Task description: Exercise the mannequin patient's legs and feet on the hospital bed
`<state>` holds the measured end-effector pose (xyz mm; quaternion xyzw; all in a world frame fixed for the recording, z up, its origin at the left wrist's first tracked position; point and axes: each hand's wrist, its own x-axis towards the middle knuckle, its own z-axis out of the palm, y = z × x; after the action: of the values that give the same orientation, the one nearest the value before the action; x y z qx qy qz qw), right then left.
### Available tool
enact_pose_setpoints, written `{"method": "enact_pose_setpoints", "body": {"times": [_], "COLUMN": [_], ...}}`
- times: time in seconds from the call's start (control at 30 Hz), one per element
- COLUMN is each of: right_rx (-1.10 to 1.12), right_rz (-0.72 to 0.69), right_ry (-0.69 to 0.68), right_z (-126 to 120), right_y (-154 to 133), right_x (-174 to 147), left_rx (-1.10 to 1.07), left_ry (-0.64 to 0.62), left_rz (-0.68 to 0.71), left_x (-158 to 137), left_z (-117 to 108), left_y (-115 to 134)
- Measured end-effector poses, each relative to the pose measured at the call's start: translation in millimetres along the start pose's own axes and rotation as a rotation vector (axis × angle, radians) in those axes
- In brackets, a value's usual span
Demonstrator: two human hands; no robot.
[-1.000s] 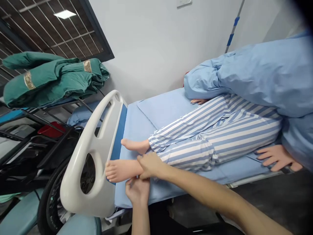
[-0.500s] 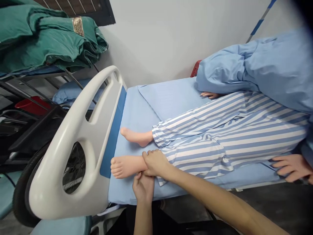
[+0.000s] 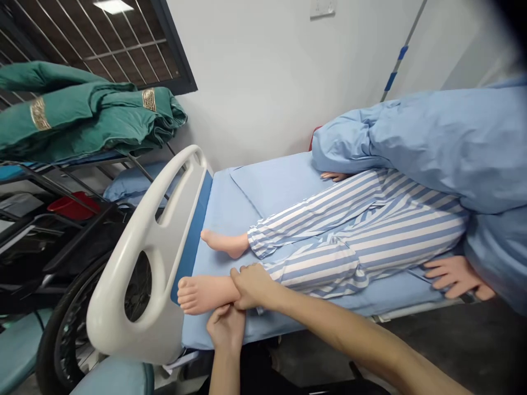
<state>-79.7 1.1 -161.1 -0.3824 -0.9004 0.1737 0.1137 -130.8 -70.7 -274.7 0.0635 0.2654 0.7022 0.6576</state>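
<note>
A manikin in blue-and-white striped trousers point(image 3: 329, 241) and a blue top point(image 3: 411, 142) lies on the bed. My right hand point(image 3: 253, 285) is wrapped over the ankle of the manikin's nearer leg, just below the trouser cuff. Under the same ankle, my left hand point(image 3: 227, 327) grips from below with curled fingers; part of them is hidden. The nearer foot point(image 3: 203, 293) sticks out beyond my hands, toes toward the footboard. Farther back, the other foot point(image 3: 225, 244) rests on the blue sheet point(image 3: 263, 181), untouched.
A white footboard point(image 3: 105, 293) closes the bed's left end. Behind it stand a wheelchair wheel point(image 3: 49, 329), a red basin point(image 3: 74, 206) and a rack holding folded green cloth point(image 3: 94, 118). The manikin's hand point(image 3: 459, 277) lies by the bed's near edge. A wall point(image 3: 255, 71) runs behind.
The camera view has tilted up, showing more of the window and wall. Both my hands keep their hold on the ankle, and the leg has hardly moved on the bed.
</note>
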Motion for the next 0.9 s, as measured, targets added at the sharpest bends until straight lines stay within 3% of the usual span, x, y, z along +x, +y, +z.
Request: {"method": "enact_pose_setpoints", "body": {"times": [0.13, 0.2, 0.27, 0.3, 0.43, 0.63, 0.77, 0.9], "right_rx": [0.019, 0.013, 0.006, 0.016, 0.044, 0.334, 0.400, 0.387], "right_rz": [-0.425, -0.517, -0.475, -0.350, -0.219, -0.307, -0.288, -0.261], "right_ry": [-0.119, -0.107, -0.048, -0.029, 0.085, 0.163, 0.195, 0.209], "right_z": [-38.7, -66.1, -97.3, -113.4, -178.1, -267.4, -290.1, -278.9], "right_y": [-31.1, -37.9, -33.5, -27.0, 6.5, 11.0, 7.8, 10.2], "right_x": [15.9, 8.4, -11.8, -25.8, -86.0, -129.9, -137.5, -130.0], "left_rx": [0.054, 0.086, 0.140, 0.167, 0.285, 0.375, 0.386, 0.435], "left_ry": [-0.105, -0.163, -0.240, -0.282, -0.422, -0.606, -0.670, -0.641], "left_rz": [0.106, 0.158, 0.204, 0.232, 0.309, 0.310, 0.315, 0.344], "left_x": [-24.6, -38.5, -52.8, -59.8, -85.0, -107.7, -110.1, -104.2], "left_z": [40.6, 68.4, 100.2, 117.4, 191.3, 284.2, 307.3, 297.5], "left_y": [16.5, 24.2, 31.3, 34.5, 44.1, 46.2, 44.7, 45.5]}}
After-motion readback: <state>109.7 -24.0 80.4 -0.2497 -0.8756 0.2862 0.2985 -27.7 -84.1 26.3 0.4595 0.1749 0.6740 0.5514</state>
